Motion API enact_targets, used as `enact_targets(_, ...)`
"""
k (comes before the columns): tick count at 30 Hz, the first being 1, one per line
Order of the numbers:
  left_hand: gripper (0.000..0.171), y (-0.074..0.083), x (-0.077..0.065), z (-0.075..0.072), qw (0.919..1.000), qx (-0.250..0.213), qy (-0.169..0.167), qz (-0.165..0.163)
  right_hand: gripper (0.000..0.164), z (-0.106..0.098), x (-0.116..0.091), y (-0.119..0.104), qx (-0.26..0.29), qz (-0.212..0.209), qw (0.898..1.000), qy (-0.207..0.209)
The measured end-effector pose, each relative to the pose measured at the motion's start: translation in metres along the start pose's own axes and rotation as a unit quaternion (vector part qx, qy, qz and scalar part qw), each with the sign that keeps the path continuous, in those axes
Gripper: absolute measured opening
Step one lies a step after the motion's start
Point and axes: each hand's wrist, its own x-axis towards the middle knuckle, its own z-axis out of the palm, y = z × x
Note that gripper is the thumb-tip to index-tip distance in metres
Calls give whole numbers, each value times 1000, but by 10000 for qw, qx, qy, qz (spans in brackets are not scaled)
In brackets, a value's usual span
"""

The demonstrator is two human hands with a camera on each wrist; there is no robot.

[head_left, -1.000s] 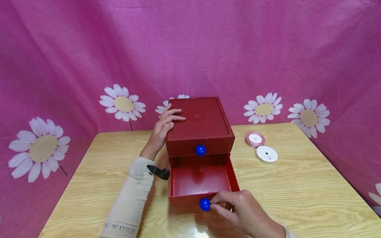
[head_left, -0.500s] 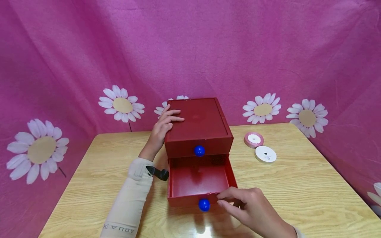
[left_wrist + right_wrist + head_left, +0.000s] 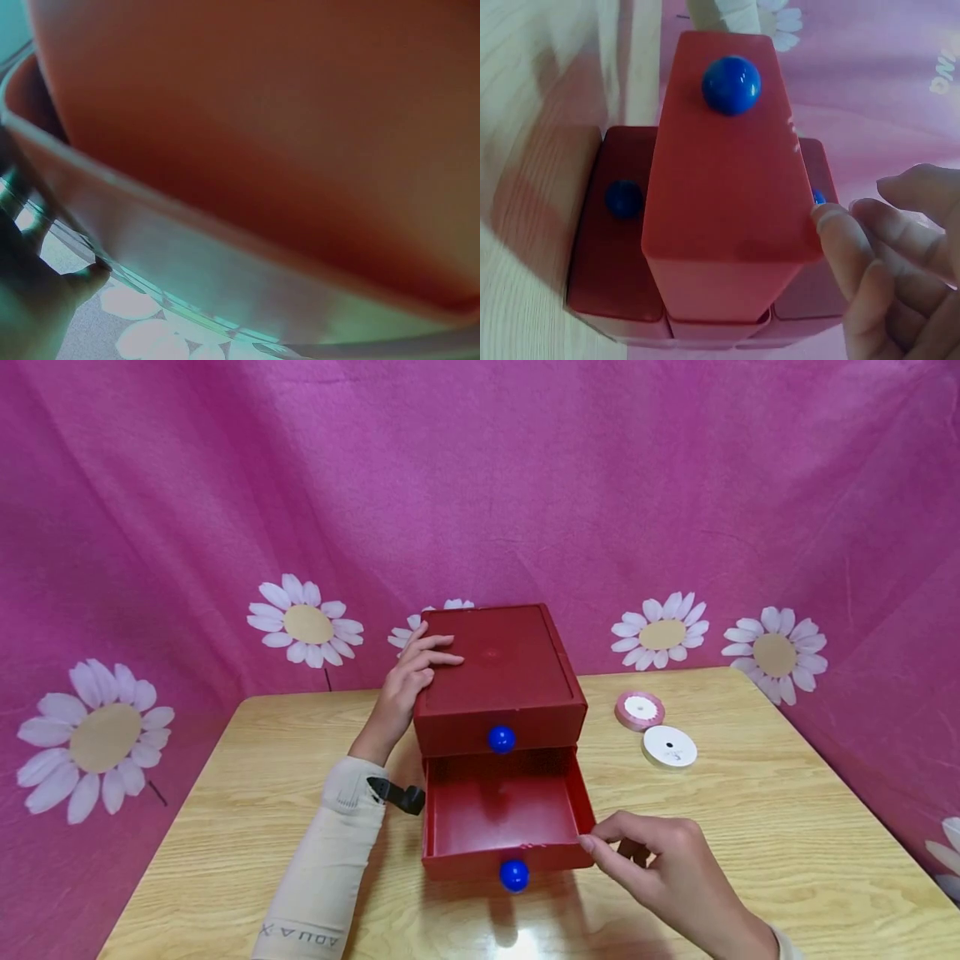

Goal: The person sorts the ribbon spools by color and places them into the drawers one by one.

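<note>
A red drawer cabinet (image 3: 495, 660) stands on the table with its middle drawer (image 3: 487, 814) pulled out and nothing lying in it. My left hand (image 3: 401, 689) rests on the cabinet's top left edge, fingers spread over the top and side. A round blue knob (image 3: 514, 876) sits on the pulled-out drawer's front. Beside that drawer's front right corner is my right hand (image 3: 667, 868), loosely curled and holding nothing, fingertips right at the corner. Another blue knob (image 3: 502, 740) marks the top drawer. In the right wrist view the bottom drawer (image 3: 619, 247) is pushed in.
Right of the cabinet lie a pink ribbon spool (image 3: 640, 711) and a white spool (image 3: 670, 747) on the wooden table (image 3: 750, 802). A pink cloth (image 3: 480, 485) with printed daisies hangs behind the table and at its sides.
My right hand has come away from the lower blue knob and moved right to the drawer's front corner. The left hand and the pulled-out drawer stay as they were.
</note>
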Motion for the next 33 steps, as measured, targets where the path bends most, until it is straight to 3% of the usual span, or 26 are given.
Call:
enact_targets(6, 37, -1, -2, 0, 10000, -10, 26, 19, 26, -9, 0, 4, -95, 157, 9998, 8)
enact_targets(15, 36, -1, -1, 0, 10000, -64, -12, 0, 29, -18, -2, 17, -216, 109, 9991, 343)
enact_targets(21, 36, -2, 0, 0, 10000, -54, 16, -28, 30, -22, -1, 31, -373, 366, 9975, 483)
enact_targets(33, 37, -2, 1, 1, 10000, -9, 22, 67, 8, -18, -5, 66, -662, 987, 9912, 583)
